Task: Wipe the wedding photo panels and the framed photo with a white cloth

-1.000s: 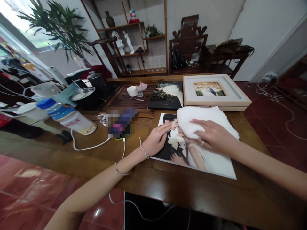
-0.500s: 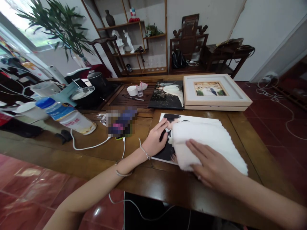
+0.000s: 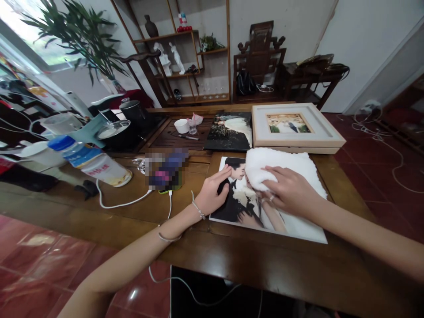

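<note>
A large photo print point(image 3: 245, 203) of a couple lies flat on the wooden table point(image 3: 198, 251). My left hand point(image 3: 213, 192) rests on its left edge, fingers stretched out and holding nothing. Bunched under the fingers of my right hand point(image 3: 289, 187) is a white fluffy cloth point(image 3: 288, 161), pressed against the upper part of the photo. The cloth's far side spreads loosely past the print's top right. It hides part of the picture, while the lower part shows bare.
Behind the print lie a dark photo panel point(image 3: 232, 130) and a light wood picture frame point(image 3: 298, 128). To the left are a blue-capped bottle point(image 3: 92, 161), a blurred-out item with a white charging cable point(image 3: 122, 205), a white cup point(image 3: 181, 126) and a black pot point(image 3: 114, 134).
My right hand has moved the cloth away from me, up the photo, and gathered it. More of the photo's lower part now shows. My left hand has stayed in place.
</note>
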Demonstrator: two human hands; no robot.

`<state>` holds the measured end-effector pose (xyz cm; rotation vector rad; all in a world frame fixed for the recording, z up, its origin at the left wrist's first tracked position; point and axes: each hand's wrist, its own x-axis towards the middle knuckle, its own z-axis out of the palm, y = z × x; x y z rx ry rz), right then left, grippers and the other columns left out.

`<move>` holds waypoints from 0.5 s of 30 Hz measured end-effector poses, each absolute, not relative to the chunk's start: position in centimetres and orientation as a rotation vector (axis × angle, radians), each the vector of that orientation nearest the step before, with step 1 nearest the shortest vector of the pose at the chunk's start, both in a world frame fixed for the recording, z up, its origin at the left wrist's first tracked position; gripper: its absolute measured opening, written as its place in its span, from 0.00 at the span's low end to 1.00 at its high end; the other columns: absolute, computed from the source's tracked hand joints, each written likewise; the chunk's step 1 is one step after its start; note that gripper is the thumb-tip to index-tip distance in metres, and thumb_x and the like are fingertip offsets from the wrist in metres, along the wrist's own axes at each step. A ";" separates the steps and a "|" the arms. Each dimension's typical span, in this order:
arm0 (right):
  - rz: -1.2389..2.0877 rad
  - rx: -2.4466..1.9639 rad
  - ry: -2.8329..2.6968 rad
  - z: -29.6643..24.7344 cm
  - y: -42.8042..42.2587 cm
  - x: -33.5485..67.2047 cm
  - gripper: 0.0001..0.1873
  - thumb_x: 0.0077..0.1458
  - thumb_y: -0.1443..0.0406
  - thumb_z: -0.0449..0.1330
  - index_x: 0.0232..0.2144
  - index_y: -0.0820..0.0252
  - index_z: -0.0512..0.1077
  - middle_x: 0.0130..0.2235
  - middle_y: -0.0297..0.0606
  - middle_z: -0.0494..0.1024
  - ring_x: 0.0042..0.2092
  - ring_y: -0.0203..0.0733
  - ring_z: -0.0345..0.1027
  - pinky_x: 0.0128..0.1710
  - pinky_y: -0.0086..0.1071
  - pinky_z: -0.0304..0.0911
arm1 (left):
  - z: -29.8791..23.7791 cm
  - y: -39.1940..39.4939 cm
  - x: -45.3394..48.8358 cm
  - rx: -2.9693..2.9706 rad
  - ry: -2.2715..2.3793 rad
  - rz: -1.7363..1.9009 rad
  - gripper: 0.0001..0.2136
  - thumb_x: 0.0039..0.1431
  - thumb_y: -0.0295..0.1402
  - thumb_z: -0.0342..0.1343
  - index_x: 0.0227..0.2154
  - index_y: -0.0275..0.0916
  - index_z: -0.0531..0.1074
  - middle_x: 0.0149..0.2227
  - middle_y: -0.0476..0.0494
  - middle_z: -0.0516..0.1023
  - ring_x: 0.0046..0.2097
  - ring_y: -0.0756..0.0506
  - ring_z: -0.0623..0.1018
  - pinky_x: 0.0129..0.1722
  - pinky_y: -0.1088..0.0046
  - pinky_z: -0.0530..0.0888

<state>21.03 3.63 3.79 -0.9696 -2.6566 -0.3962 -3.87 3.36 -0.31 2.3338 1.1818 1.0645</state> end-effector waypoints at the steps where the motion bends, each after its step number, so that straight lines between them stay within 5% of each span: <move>1: -0.418 -1.003 -2.653 3.8 3.9 20.5 0.09 0.52 0.66 0.55 0.30 0.65 0.75 0.46 0.58 0.74 0.48 0.58 0.68 0.42 0.45 0.66 | -0.4 3.4 -3.9 2.341 1.180 1.056 0.20 0.58 0.24 0.47 0.53 0.32 0.67 0.56 0.35 0.69 0.61 0.42 0.65 0.60 0.57 0.63; 8: -0.399 -0.832 -2.757 3.5 0.3 16.8 0.08 0.46 0.68 0.60 0.32 0.63 0.76 0.48 0.59 0.73 0.51 0.60 0.65 0.44 0.46 0.65 | -1.1 3.5 -3.9 2.340 1.118 1.021 0.20 0.62 0.26 0.41 0.56 0.33 0.63 0.60 0.36 0.64 0.64 0.43 0.59 0.62 0.57 0.60; 15: -0.218 -0.531 -2.804 3.5 -5.4 17.3 0.06 0.44 0.66 0.63 0.20 0.63 0.72 0.53 0.60 0.69 0.56 0.62 0.60 0.53 0.48 0.60 | -0.4 2.8 -3.8 2.265 1.099 1.038 0.21 0.66 0.35 0.39 0.60 0.36 0.56 0.62 0.37 0.60 0.65 0.43 0.57 0.63 0.57 0.58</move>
